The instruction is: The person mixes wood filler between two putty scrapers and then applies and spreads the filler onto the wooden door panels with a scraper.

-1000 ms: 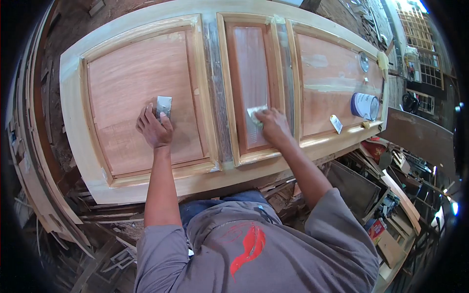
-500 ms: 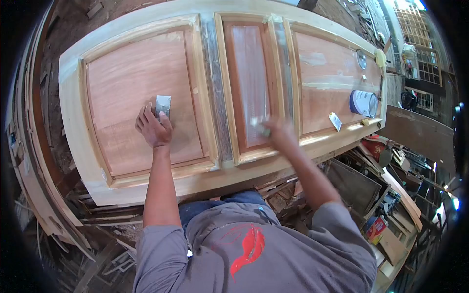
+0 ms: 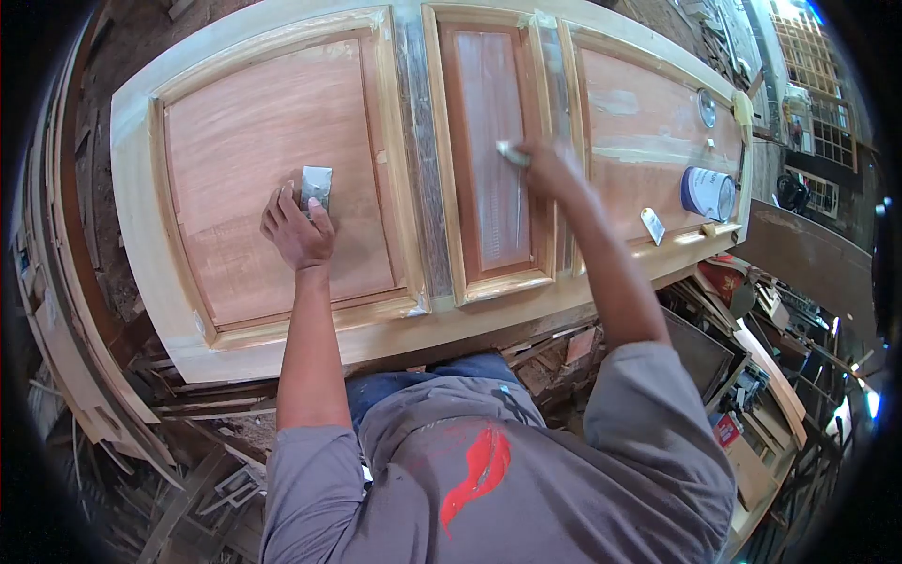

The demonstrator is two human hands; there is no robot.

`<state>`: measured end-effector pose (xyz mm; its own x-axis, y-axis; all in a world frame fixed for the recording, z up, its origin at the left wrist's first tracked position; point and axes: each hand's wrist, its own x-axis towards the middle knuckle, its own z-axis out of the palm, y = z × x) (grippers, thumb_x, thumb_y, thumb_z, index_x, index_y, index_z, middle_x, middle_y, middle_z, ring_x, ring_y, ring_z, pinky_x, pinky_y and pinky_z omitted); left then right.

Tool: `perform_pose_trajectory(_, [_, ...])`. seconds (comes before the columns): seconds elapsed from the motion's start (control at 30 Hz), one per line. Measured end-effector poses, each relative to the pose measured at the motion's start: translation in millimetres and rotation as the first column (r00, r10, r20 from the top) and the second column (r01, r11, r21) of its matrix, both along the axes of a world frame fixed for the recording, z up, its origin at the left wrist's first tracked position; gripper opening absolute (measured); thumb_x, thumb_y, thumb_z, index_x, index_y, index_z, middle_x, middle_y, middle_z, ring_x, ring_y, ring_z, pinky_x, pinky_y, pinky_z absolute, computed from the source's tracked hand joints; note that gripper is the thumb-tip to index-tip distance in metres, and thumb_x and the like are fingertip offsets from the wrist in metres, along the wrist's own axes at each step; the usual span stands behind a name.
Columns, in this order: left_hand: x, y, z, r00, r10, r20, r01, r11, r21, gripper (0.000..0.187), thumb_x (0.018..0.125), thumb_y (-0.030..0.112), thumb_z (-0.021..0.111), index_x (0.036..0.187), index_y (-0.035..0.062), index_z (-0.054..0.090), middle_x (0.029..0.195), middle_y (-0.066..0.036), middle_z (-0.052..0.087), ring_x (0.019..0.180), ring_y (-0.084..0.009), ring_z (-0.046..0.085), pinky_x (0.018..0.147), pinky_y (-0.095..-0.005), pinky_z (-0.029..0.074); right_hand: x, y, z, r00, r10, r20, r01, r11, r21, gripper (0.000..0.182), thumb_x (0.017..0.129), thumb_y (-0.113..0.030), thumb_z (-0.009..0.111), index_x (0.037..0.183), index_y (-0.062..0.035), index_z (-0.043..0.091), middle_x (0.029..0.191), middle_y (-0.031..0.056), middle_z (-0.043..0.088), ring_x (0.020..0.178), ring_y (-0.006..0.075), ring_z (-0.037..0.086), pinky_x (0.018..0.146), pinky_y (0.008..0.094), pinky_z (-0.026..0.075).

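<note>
A wooden panel door (image 3: 254,352) lies flat in front of me. My left hand (image 3: 299,228) rests on its large left panel, fingers bent around a flat metal scraper (image 3: 318,179) whose blade points away from me. Over the narrow middle panel (image 3: 490,94), streaked with whitish filler, my right hand (image 3: 550,167) grips a small flat scraper (image 3: 512,153) with a whitish edge. Motion blurs that hand, and its fingers partly hide the tool. On the right part of the door are a blue and white can (image 3: 708,194) and another small scraper (image 3: 652,226).
A round metal lid (image 3: 707,108) lies on the right panel, beyond the can. Long boards (image 3: 89,376) line the left side. Scrap wood and offcuts (image 3: 554,367) fill the ground below the door. A large brown board (image 3: 808,249) stands at the right.
My right hand has moved up the middle panel with its scraper, away from my body. My left hand stays in nearly the same place on the left panel. The view has shifted slightly.
</note>
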<state>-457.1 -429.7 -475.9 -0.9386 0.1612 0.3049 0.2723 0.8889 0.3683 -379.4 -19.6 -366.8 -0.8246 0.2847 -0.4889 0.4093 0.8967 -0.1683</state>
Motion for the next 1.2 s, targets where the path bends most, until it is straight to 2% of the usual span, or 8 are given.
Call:
perform_pose_trajectory(0.07, [1,1,1,1.0,0.001,0.0,-0.001,1.0,0.008,0.052,0.097,0.039,0.054,0.139,0.0067,0.055,0.136,-0.019,0.058,0.127,-0.041,0.052,0.108,-0.0566,0.036,79,-13,-30,0.964,0.147,-0.224,-0.129,0.987,0.093,0.035,0.089,-0.007,0.06,0.117,-0.0174,0.078,0.114,0.0133,0.075,0.114,0.0341,0.067,0.1,0.049,0.048])
perform_pose_trajectory(0.13, [0,1,1,1.0,-0.002,-0.005,0.002,1.0,0.016,0.052,0.097,0.039,0.054,0.139,0.0068,0.055,0.136,-0.019,0.058,0.127,-0.0411,0.052,0.108,-0.0568,0.036,126,-48,-7,0.999,0.041,-0.007,-0.04,0.999,0.029,0.041,0.083,-0.002,0.065,0.12,-0.0138,0.077,0.123,0.0152,0.073,0.12,0.0333,0.065,0.104,0.0465,0.045])
perform_pose_trajectory(0.3, [1,3,3,1.0,0.011,0.011,-0.01,1.0,-0.014,0.053,0.096,0.039,0.053,0.137,0.0056,0.056,0.136,-0.019,0.058,0.126,-0.0412,0.052,0.108,-0.0567,0.036,204,-96,11,0.998,-0.017,-0.06,0.015,0.999,-0.038,0.043,0.088,-0.001,0.06,0.127,-0.0123,0.073,0.118,0.0177,0.073,0.115,0.0356,0.066,0.1,0.0469,0.047])
perform_pose_trajectory(0.4, [0,2,3,1.0,0.006,-0.004,-0.006,1.0,-0.014,0.053,0.096,0.039,0.052,0.136,0.0048,0.056,0.136,-0.019,0.058,0.125,-0.0413,0.052,0.107,-0.0565,0.036,191,-114,26,0.923,-0.382,-0.041,0.375,0.92,-0.116,0.039,0.087,-0.005,0.061,0.124,-0.0127,0.074,0.112,0.0185,0.074,0.11,0.0341,0.067,0.094,0.0493,0.051])
perform_pose_trajectory(0.5, [3,0,3,1.0,0.001,-0.007,-0.001,1.0,-0.007,0.052,0.097,0.039,0.052,0.136,0.0047,0.056,0.135,-0.019,0.058,0.124,-0.0413,0.053,0.107,-0.0564,0.037,182,-120,11,0.825,-0.523,-0.213,0.526,0.849,-0.05,0.039,0.088,-0.007,0.061,0.125,-0.0077,0.072,0.11,0.0197,0.073,0.106,0.0369,0.068,0.091,0.0501,0.053])
perform_pose_trajectory(0.8, [0,1,0,1.0,-0.001,-0.006,0.001,1.0,0.002,0.051,0.096,0.039,0.053,0.134,0.0044,0.057,0.134,-0.019,0.058,0.123,-0.0413,0.053,0.106,-0.0564,0.037,170,-198,-40,0.948,-0.261,-0.18,0.296,0.932,0.208,0.051,0.082,-0.011,0.067,0.13,0.0047,0.061,0.114,0.0198,0.07,0.097,0.0381,0.067,0.089,0.0487,0.054])
perform_pose_trajectory(0.93, [-1,0,1,1.0,-0.014,-0.019,0.015,1.0,0.011,0.052,0.095,0.039,0.054,0.133,0.0043,0.056,0.134,-0.019,0.058,0.123,-0.0416,0.052,0.106,-0.0567,0.036,169,-191,-6,0.914,-0.345,-0.212,0.347,0.937,-0.032,0.04,0.084,-0.006,0.063,0.123,0.003,0.068,0.099,0.0246,0.071,0.093,0.042,0.068,0.085,0.0525,0.054])
perform_pose_trajectory(1.2, [-2,-2,0,1.0,-0.013,0.002,0.013,1.0,-0.002,0.054,0.096,0.04,0.054,0.138,0.0053,0.055,0.136,-0.019,0.058,0.126,-0.0413,0.052,0.108,-0.057,0.036,165,-123,-23,0.882,-0.404,-0.242,0.441,0.889,0.121,0.029,0.089,-0.011,0.062,0.115,-0.0004,0.069,0.099,0.0232,0.071,0.098,0.0429,0.066,0.093,0.0525,0.052])
